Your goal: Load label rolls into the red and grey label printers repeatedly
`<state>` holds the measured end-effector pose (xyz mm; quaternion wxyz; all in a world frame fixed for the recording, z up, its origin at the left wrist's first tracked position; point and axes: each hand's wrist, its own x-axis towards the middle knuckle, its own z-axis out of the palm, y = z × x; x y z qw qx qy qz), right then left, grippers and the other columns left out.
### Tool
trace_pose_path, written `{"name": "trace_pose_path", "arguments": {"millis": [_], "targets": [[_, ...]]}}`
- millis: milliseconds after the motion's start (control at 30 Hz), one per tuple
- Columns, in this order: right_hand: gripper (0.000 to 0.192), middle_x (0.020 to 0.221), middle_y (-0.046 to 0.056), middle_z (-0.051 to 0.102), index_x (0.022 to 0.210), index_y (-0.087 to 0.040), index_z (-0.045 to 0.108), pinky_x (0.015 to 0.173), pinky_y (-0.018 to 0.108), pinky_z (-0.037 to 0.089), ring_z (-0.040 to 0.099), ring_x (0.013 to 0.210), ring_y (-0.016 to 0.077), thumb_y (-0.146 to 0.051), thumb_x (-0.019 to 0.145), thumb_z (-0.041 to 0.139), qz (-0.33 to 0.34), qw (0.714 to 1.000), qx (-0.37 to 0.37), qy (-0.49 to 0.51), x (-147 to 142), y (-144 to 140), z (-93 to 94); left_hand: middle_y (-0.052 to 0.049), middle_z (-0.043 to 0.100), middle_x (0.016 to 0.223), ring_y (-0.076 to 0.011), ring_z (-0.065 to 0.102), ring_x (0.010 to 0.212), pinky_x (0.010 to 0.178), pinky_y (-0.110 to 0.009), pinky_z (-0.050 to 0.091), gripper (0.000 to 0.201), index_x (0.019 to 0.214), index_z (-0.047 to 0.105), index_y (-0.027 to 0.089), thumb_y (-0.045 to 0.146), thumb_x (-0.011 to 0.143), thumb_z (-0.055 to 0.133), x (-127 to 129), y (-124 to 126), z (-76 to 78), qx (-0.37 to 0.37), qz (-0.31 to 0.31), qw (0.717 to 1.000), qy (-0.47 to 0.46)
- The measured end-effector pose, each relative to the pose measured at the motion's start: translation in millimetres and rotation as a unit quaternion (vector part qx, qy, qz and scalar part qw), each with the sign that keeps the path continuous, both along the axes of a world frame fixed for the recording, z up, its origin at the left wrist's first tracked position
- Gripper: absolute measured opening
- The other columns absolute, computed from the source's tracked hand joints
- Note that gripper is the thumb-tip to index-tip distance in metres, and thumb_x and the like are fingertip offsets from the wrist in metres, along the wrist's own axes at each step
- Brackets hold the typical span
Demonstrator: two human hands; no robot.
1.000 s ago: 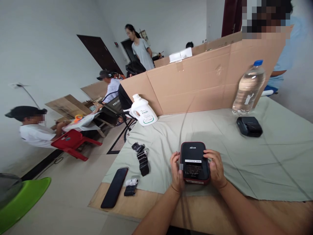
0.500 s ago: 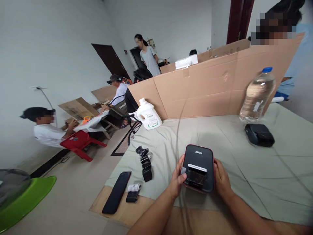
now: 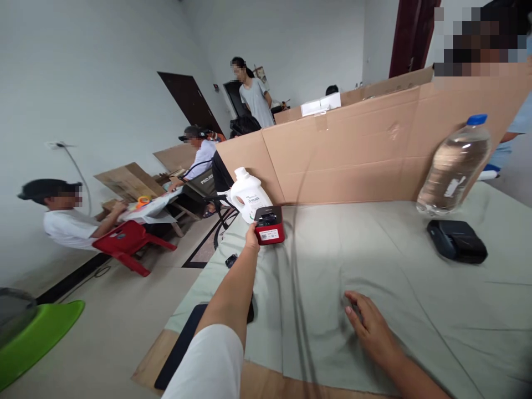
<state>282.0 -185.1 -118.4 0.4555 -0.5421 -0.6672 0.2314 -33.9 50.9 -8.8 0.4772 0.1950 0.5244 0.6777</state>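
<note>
With my arm stretched far forward, my left hand [image 3: 251,238] grips the left side of a small red-and-black label printer [image 3: 270,231]. The printer is at the far left of the cloth, in front of a white plastic jug [image 3: 251,194], and hides its lower part. My right hand [image 3: 369,328] is over the cloth nearer to me, holding nothing, its fingers apart and slightly bent. A second, all-black printer-like device [image 3: 457,241] lies at the right. Below my left arm a dark phone [image 3: 179,346] and small black pieces [image 3: 231,260] are partly hidden.
A cardboard panel [image 3: 341,160] stands along the back of the cloth-covered table [image 3: 332,260]. Before its right end is a large water bottle [image 3: 454,166] with a blue cap. Other people sit and stand beyond. A red stool [image 3: 124,244] is on the floor at the left.
My left hand has carried the printer forward and left, from near me to beside the white jug. My right hand has let go of it and stayed near the front.
</note>
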Motion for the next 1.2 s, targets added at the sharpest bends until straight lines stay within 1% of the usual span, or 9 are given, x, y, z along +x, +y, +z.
{"name": "trace_pose_path", "arguments": {"millis": [167,367,467,567,667,833,1000,1100,1200], "targets": [[0.031,0.108,0.009,0.067,0.112,-0.023,0.06,0.086,0.044,0.053,0.063,0.1,0.0257,-0.04,0.088,0.051,0.002,1.0,-0.002,-0.015,-1,-2,7.5,-0.005,0.065,0.073,-0.02,0.063,0.066,0.07,-0.037,0.053,0.027,0.091,0.06,0.011,0.031,0.084,0.042,-12,20,-12.8,-0.025,0.038,0.998,0.042],[0.026,0.106,0.009,0.067,0.109,-0.023,0.06,0.087,0.043,0.051,0.061,0.1,0.0247,-0.031,0.085,0.052,0.013,1.0,0.003,-0.019,-2,-2,13.4,-0.004,0.06,0.08,-0.0205,0.058,0.091,0.088,-0.035,0.045,0.019,0.085,0.057,0.015,0.022,0.086,0.039,-11,6,-1.9,-0.027,0.118,0.982,0.145],[0.024,0.103,0.008,0.066,0.106,-0.023,0.06,0.087,0.043,0.05,0.06,0.099,0.0242,-0.028,0.084,0.053,0.012,1.0,-0.002,-0.016,-3,2,16.3,-0.004,0.059,0.095,-0.0191,0.053,0.102,0.096,-0.033,0.039,0.019,0.092,0.055,0.019,0.026,0.09,0.037,22,-25,-7.0,0.005,0.141,0.973,0.182],[0.021,0.099,0.008,0.066,0.102,-0.022,0.061,0.086,0.042,0.05,0.06,0.095,0.0233,-0.026,0.083,0.052,0.003,1.0,-0.019,-0.011,-8,-2,20.2,-0.004,0.057,0.101,-0.0184,0.051,0.105,0.098,-0.031,0.036,0.013,0.093,0.056,0.021,0.028,0.086,0.047,80,-76,-35.2,0.045,0.121,0.968,0.216],[0.018,0.094,0.007,0.066,0.096,-0.021,0.061,0.081,0.038,0.05,0.061,0.09,0.021,-0.025,0.084,0.048,0.015,0.999,-0.028,-0.005,-13,-20,22.0,-0.004,0.059,0.099,-0.0194,0.053,0.1,0.094,-0.033,0.039,0.02,0.094,0.058,0.021,0.036,0.086,0.046,134,-132,-72.8,0.117,-0.014,0.954,0.276],[0.024,0.102,0.005,0.066,0.103,-0.025,0.06,0.085,0.036,0.049,0.06,0.097,0.0195,-0.027,0.081,0.052,0.199,0.977,0.038,-0.071,21,-29,29.2,-0.003,0.061,0.091,-0.0204,0.056,0.094,0.087,-0.033,0.042,0.027,0.086,0.061,0.021,0.044,0.086,0.046,157,-181,-100.8,0.113,-0.094,0.95,0.274],[0.033,0.126,0.013,0.055,0.105,-0.022,0.063,0.101,0.058,0.03,0.042,0.123,0.0345,-0.036,0.075,0.061,-0.108,0.963,0.06,-0.24,135,63,61.5,-0.003,0.06,0.084,-0.0214,0.056,0.087,0.083,-0.034,0.043,0.027,0.08,0.061,0.021,0.044,0.085,0.048,152,-181,-91.1,0.121,-0.147,0.927,0.324],[0.06,0.146,0.02,0.032,0.124,-0.016,0.054,0.1,0.064,0.023,0.02,0.134,0.045,-0.042,0.072,0.065,-0.331,0.892,-0.047,-0.304,197,111,75.7,-0.004,0.059,0.08,-0.0212,0.056,0.081,0.079,-0.034,0.044,0.025,0.077,0.061,0.021,0.041,0.085,0.048,156,-180,-87.4,0.141,-0.17,0.906,0.361],[0.082,0.143,0.027,0.031,0.14,-0.015,0.038,0.094,0.058,0.032,0.033,0.127,0.0461,-0.053,0.072,0.064,-0.414,0.849,-0.194,-0.266,227,124,76.2,-0.004,0.058,0.076,-0.0205,0.055,0.077,0.075,-0.033,0.044,0.024,0.074,0.059,0.02,0.037,0.085,0.047,157,-180,-87.7,0.143,-0.176,0.901,0.371]]}}
